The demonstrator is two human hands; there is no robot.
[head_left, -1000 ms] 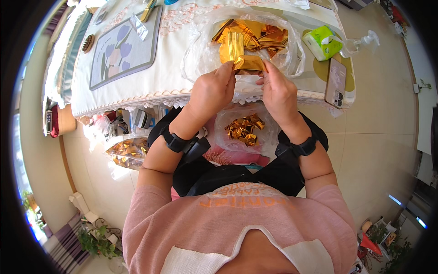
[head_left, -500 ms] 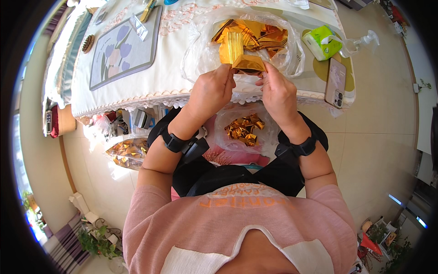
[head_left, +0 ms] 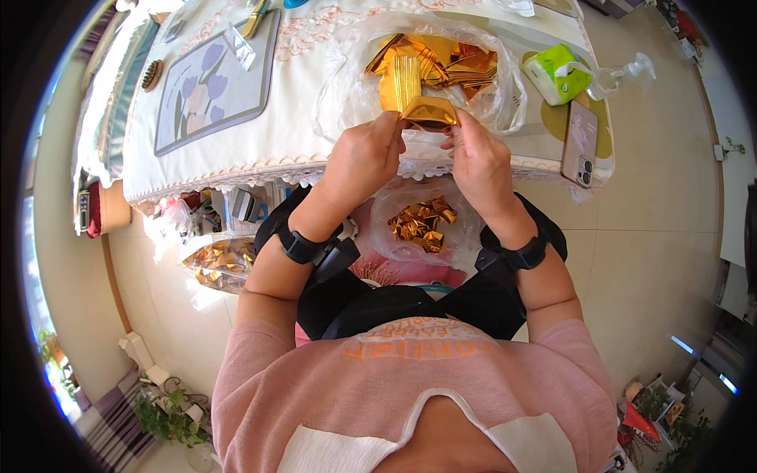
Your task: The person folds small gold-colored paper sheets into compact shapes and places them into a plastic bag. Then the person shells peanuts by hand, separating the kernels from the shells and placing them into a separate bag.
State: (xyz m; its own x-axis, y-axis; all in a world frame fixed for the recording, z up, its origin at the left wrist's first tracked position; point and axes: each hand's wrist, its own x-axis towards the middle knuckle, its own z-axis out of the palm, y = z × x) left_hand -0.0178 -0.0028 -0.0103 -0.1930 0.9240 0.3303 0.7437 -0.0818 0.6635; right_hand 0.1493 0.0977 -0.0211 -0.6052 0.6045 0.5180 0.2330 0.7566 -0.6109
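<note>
Between my hands, at the table's front edge, is a folded piece of gold foil paper (head_left: 428, 112), boat-shaped with a hollow middle. My left hand (head_left: 364, 156) pinches its left end, and my right hand (head_left: 482, 162) pinches its right end; both are closed. Just beyond it, a clear plastic bag (head_left: 337, 98) lies spread on the table, holding loose gold foil sheets (head_left: 473, 67). A pleated stack of gold foil (head_left: 406, 77) rests at the bag's near side. Below my hands, a second plastic bag (head_left: 386, 206) in my lap contains several folded gold pieces (head_left: 426, 222).
On the table's right are a green tissue pack (head_left: 552, 75), a spray bottle (head_left: 631, 67) and a phone (head_left: 580, 142) near the edge. A grey flower-patterned mat (head_left: 236, 98) and a brush (head_left: 151, 76) lie left. A bag of gold pieces (head_left: 221, 264) stands on the floor.
The folded foil piece has tilted slightly between my fingers and its hollow shows a little wider. Both hands stay in nearly the same place.
</note>
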